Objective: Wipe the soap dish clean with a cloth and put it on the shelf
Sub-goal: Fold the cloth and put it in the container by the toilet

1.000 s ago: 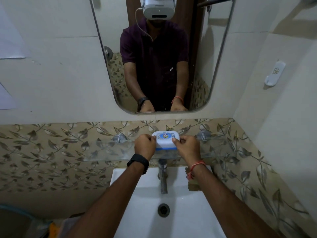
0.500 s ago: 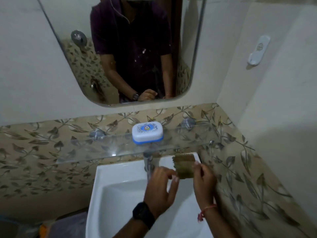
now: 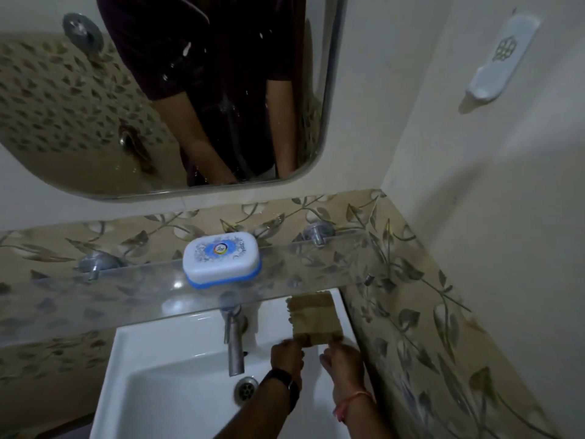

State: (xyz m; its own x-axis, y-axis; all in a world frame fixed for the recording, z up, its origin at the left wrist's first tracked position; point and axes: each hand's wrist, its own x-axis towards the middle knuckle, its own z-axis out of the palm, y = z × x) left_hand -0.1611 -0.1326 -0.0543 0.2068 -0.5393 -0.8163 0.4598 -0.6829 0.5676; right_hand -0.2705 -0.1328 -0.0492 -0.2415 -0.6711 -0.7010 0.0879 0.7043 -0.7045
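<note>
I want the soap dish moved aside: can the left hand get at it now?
Probably yes: the soap dish sits uncovered on the shelf, but the left hand first has to leave the cloth.

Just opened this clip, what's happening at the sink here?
A person stands at a white ceramic sink. Both hands, the left hand and the right hand, pinch the near edge of a tan rectangular cloth lying on the sink's back right corner. The closed white-and-blue plastic soap dish sits untouched on the clear glass shelf above the metal tap, so the placing looks done.
</note>
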